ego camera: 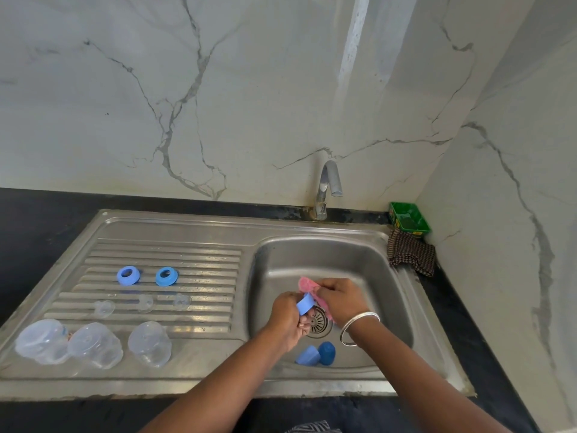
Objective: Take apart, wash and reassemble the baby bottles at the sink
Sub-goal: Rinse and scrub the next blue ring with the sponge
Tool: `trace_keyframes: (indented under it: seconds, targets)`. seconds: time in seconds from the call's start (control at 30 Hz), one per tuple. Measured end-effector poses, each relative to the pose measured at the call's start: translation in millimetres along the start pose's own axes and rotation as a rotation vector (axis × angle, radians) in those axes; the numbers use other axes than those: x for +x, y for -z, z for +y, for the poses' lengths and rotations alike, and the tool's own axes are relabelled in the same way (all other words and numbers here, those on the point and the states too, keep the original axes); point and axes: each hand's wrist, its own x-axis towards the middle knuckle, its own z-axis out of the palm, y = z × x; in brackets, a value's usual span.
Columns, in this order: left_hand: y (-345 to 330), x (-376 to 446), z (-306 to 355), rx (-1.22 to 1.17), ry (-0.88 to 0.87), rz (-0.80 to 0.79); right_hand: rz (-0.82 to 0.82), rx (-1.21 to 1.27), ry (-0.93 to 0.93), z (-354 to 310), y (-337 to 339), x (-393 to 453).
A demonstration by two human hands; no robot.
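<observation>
Over the sink basin (368, 264), my left hand (288, 320) grips a light blue bottle cap (305, 304). My right hand (342, 300) holds a pink scrub cloth (307, 284) against that cap. Two more blue caps (317, 354) lie on the basin floor near the front. On the ribbed drainboard (162, 254) sit two blue collar rings (128, 275) (166, 276), three clear nipples (145, 303), and three clear bottle bodies (93, 343) lying at the front left.
The tap (327, 185) stands behind the basin, with no water seen running. A green tray (409, 218) and a dark checked cloth (412, 256) sit at the back right corner. Black countertop (31, 220) surrounds the steel sink; marble walls rise behind and right.
</observation>
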Motion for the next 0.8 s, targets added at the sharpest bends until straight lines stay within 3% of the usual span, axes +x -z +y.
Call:
trace_keyframes:
  seconds: [0.13, 0.37, 0.43, 0.6, 0.8]
  targets:
    - [7, 3, 6, -0.074, -0.003, 0.03, -0.005, 0.115, 0.029, -4, -2, -15]
    - [9, 4, 2, -0.267, 0.091, -0.003, 0.068, 0.027, 0.027, 8, -2, -21]
    - [11, 4, -1, -0.202, 0.063, 0.018, 0.065, -0.01, -0.009, 6, -4, -23]
    - [29, 5, 0, 0.232, -0.199, 0.19, 0.093, 0.062, 0.0, -6, -7, -33]
    - [24, -2, -2, 0.195, -0.19, 0.249, 0.062, -0.014, 0.079, -8, -18, -43]
